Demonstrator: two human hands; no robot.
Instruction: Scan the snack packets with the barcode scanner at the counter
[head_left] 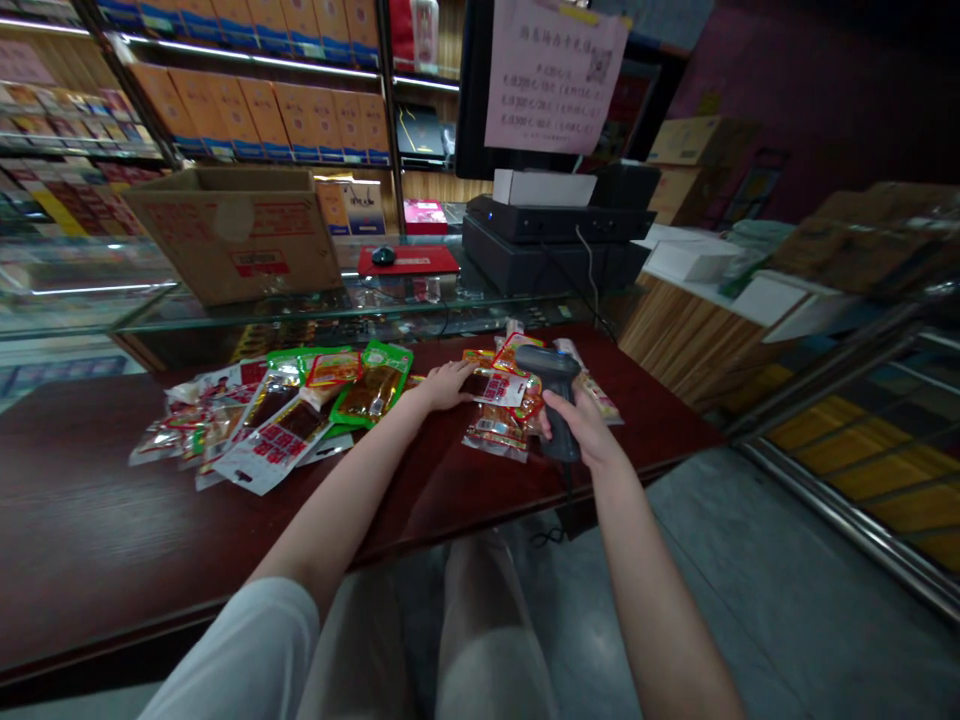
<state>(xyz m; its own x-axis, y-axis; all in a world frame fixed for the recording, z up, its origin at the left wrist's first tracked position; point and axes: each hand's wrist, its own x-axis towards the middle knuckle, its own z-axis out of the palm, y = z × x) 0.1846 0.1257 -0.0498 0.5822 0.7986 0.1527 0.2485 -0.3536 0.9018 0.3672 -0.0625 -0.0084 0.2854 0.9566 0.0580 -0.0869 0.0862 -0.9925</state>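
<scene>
My right hand (577, 425) is wrapped round the handle of a dark grey barcode scanner (551, 365), whose head hangs over a pile of snack packets. My left hand (448, 386) has its fingers on the left edge of a white-and-red snack packet (504, 387) with a dark window. That packet lies over other snack packets (496, 428) in red, orange and clear wrapping. Further left spreads a second heap, with a green snack packet (373, 385) on its right side and a white-and-red one (274, 443) in front.
The packets lie on a dark red wooden table (420, 480). Behind it stand a glass counter (300, 318), an open cardboard box (240, 235), a mouse (383, 256) on a red mat and a monitor with a paper notice (555, 80). A metal railing (847, 500) is at the right.
</scene>
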